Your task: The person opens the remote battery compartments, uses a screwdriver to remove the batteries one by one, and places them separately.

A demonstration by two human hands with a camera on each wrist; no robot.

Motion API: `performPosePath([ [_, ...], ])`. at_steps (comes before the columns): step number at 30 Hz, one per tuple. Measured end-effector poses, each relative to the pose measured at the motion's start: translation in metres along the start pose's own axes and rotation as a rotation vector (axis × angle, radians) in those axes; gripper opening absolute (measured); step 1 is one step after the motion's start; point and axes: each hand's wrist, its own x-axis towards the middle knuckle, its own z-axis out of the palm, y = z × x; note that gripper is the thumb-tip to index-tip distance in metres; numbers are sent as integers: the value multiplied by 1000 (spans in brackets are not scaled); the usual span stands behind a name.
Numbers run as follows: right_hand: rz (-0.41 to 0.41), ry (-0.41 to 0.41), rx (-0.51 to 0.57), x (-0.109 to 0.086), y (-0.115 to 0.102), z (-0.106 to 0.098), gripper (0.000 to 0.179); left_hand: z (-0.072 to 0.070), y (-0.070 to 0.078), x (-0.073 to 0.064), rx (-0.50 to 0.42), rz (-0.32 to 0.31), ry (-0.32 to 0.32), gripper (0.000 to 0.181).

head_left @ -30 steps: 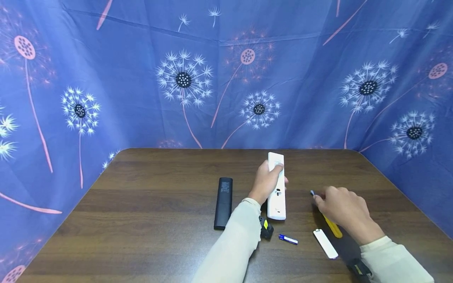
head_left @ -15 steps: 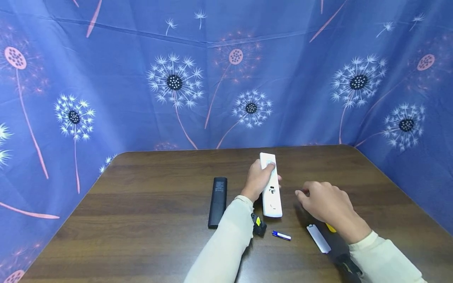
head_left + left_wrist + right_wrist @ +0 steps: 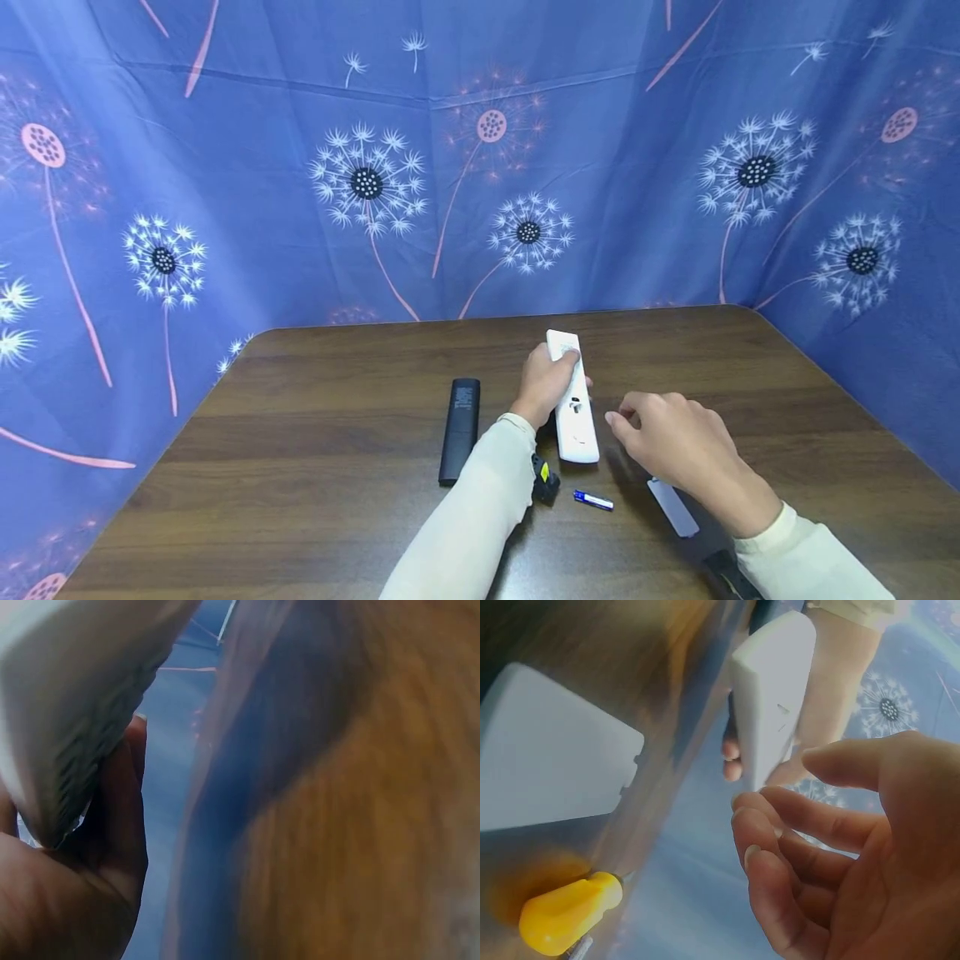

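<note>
My left hand [image 3: 542,385] grips a white remote control [image 3: 576,429], its back turned up and the thumb lying across its upper part. Small dark openings show near the remote's middle. In the left wrist view the remote's button side [image 3: 97,727] rests along the fingers. My right hand [image 3: 675,442] hovers to the right of the remote, fingers loosely bent and holding nothing. The right wrist view shows the thumb apart from the fingers. Below that hand lie a white battery cover [image 3: 673,508] and a yellow-handled screwdriver [image 3: 570,911], the latter hidden in the head view.
A black remote control [image 3: 459,433] lies on the wooden table [image 3: 300,467], left of the white one. One blue-and-white battery [image 3: 593,500] lies in front of the white remote. A blue dandelion-print cloth [image 3: 270,167] hangs behind and beside the table.
My right hand has moved left from beside the screwdriver toward the white remote, leaving the screwdriver on the table. The left hand keeps its grip on the remote. The head view has shifted slightly.
</note>
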Motion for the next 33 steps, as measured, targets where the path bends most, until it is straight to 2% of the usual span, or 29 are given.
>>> performPosePath([
  [3,3,20,4,-1,1,-1,26,-1,1,1,-7,-11,-14,26],
  [6,14,23,11,-2,1,-3,26,-4,4,4,28,-9,-29,28],
  [11,17,34,12,-2,1,-6,26,-5,11,9,138,-10,-36,30],
  [15,18,27,19,-3,2,-8,27,-4,13,9,228,-69,-5,31],
  [17,21,14,29,-4,2,-7,28,-3,12,8,245,-106,5,31],
  [21,31,22,45,-7,2,-3,26,0,7,7,242,-156,19,30],
  [27,38,32,68,-3,-3,0,24,5,1,8,124,-188,-9,26],
  [33,46,26,83,-5,-3,2,23,10,3,6,148,-194,-15,21],
])
